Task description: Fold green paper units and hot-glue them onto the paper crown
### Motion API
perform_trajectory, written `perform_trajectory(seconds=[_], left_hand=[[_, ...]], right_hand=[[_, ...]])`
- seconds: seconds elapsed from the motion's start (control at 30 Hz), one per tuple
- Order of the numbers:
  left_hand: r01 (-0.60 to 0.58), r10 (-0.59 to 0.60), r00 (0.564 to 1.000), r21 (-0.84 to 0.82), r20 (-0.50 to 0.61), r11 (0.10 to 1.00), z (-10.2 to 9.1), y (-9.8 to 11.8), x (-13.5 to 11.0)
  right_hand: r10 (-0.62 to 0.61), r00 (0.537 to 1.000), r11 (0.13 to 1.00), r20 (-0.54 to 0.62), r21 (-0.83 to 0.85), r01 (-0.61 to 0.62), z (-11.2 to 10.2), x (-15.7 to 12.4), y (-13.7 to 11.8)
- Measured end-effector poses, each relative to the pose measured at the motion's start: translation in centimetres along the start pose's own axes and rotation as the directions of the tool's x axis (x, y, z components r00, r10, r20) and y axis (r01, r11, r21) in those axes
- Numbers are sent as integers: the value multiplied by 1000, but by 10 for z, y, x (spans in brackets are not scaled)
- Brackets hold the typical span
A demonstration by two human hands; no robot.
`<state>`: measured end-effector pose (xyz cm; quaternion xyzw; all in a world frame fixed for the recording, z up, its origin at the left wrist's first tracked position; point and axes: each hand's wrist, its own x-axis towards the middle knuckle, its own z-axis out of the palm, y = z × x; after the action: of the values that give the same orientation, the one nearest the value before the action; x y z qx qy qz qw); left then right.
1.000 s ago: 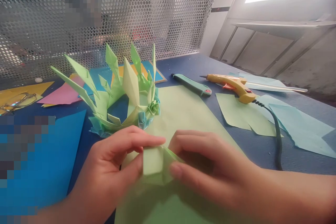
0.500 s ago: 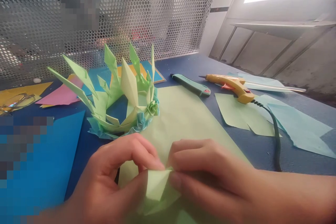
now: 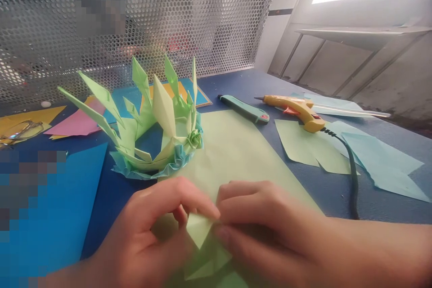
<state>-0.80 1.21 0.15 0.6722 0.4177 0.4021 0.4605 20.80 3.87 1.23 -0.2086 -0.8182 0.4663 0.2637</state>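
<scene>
A small folded piece of light green paper [image 3: 202,238] is between my hands at the bottom middle. My left hand [image 3: 151,229] pinches its left side, thumb below and index finger reaching over the top edge. From the right, my right hand [image 3: 266,220] grips the paper's right edge between thumb and curled fingers. Beneath both hands lies a large light green sheet [image 3: 232,144]. Just beyond my left hand stands a folded-paper crown [image 3: 165,144] with tall green points, a small green paper rose and crumpled blue paper round its base.
A teal utility knife [image 3: 243,109] and a yellow glue gun [image 3: 297,110] with a black cord lie at the back right. Green scraps [image 3: 303,146] and pale blue scraps [image 3: 384,157] sit near them. Left are blue card [image 3: 84,198], pink paper [image 3: 77,119] and glasses [image 3: 22,131]. Perforated metal [image 3: 202,18] stands behind.
My left index finger has slid right along the paper's top edge toward my right fingers. A folded flap on the paper now shows as a sharper downward point. The view has shifted slightly.
</scene>
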Motion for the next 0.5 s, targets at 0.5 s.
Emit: perform_trajectory(seconds=[0.5], left_hand=[[-125,135,988,-128,80,984,-3,1,3]], right_hand=[[77,987,992,143,86,-90,-10,7,-8]])
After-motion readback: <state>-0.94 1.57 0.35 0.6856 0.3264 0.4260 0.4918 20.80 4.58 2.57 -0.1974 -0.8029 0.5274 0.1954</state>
